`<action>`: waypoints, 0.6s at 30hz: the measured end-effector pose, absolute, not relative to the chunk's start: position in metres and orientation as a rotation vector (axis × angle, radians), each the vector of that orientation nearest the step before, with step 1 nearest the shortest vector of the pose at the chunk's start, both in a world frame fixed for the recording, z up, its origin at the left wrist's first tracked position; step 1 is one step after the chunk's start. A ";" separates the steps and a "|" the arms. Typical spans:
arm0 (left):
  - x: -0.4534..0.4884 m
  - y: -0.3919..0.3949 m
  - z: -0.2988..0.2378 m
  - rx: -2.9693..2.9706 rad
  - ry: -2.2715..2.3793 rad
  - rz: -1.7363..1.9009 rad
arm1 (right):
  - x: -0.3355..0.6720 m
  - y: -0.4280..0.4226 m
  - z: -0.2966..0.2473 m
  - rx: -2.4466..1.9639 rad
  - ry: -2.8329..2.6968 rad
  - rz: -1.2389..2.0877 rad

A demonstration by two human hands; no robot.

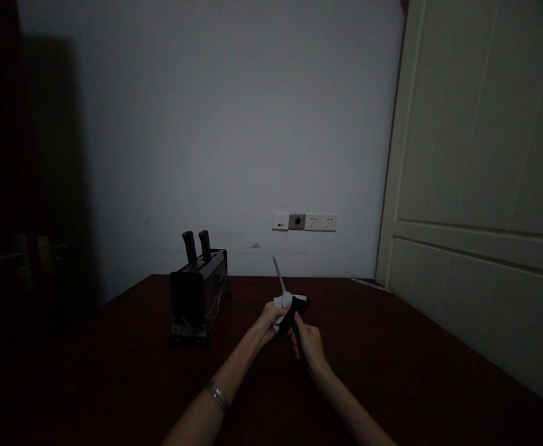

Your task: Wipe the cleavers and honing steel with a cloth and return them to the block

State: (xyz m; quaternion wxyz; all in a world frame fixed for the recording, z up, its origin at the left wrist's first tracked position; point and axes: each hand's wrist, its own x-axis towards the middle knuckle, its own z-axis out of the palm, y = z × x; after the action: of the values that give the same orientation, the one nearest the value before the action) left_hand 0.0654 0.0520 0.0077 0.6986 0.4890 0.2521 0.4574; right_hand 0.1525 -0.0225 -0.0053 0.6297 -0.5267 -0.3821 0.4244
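A: ok so where's the rod (279,274) sitting?

B: up above the surface (355,347), poking out past the fingers toward the wall (234,124). Long axis runs up and away, tip leaning a little left. Left hand (268,317) is the nearer one imo.

A: fingers doing what?

B: left ones are pinching the white cloth (282,301) bunched at the rod's base. Right hand (312,347) has its thumb and fingers closed on a dark piece (290,314) just beside it, too dim to tell if that's a handle or more cloth.

A: headcount?

B: one rod, one white cloth, one dark piece, one black holder (188,303) off left, two black handles sticking up from it.
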 end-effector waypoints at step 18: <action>0.086 0.052 0.047 1.194 0.799 1.201 | 0.156 -0.024 0.006 -1.186 -0.861 0.879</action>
State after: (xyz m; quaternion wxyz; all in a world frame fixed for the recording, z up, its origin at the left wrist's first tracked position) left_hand 0.0863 0.0516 0.0466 0.5927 0.5137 0.3434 0.5167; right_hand 0.1558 -0.0243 0.0056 0.6564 -0.5234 -0.3801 0.3880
